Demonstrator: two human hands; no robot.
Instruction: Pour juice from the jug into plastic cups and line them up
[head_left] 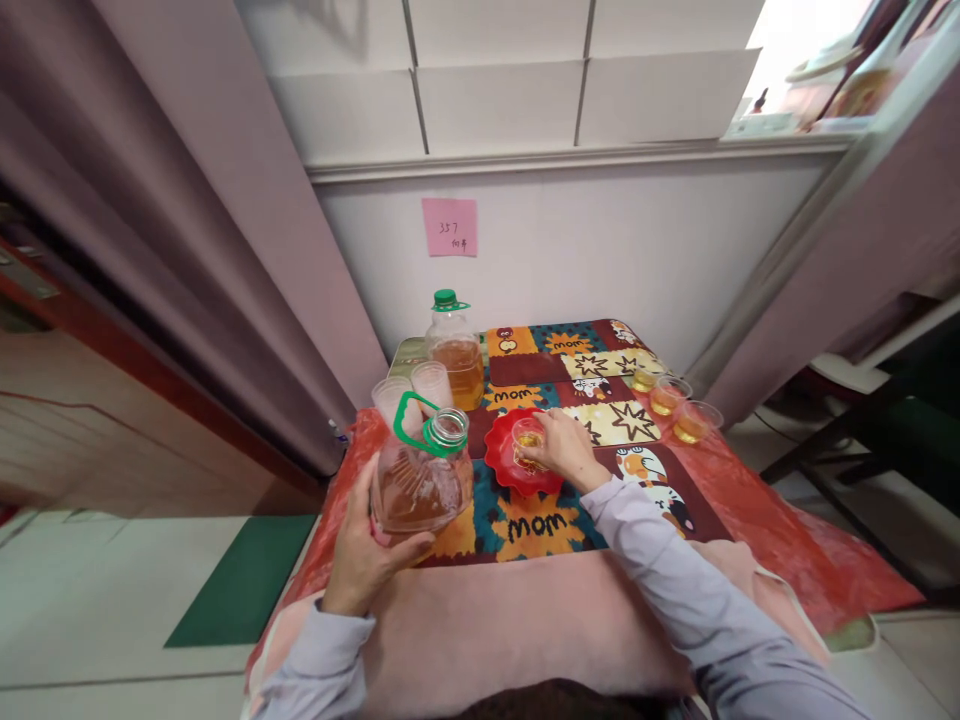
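Desk (851, 637), set against a pale wall (600, 250). Over it, a red cover (810, 560), draped past the right edge. At the near edge, a pink cloth (525, 620). Across the middle, patterned mats (536, 525) lettered "mom", overlapping.

Jug (420, 495), clear, uncapped, fitted with a green handle (409, 422) at the neck; located front left, in the left hand. Cannot tell whether touching the mats. Second jug (459, 370), green-capped, partly filled with amber liquid, standing at the back left.

Red dish (499, 450), wavy-rimmed, near the middle of the mats, to the right of the uncapped jug.

Left hand (366, 545), clamped on the lower side of the uncapped jug, thumb along the front. Right hand (568, 450), fingers together around a clear cup (528, 440) at the red dish.

Two stacks of clear cups (430, 382), just behind the uncapped jug. Pink note (450, 228), handwritten, on the wall.

Cup in the right hand: yellowish liquid inside. Three filled cups (696, 422), clear, lined up along the right side, well apart from both jugs.
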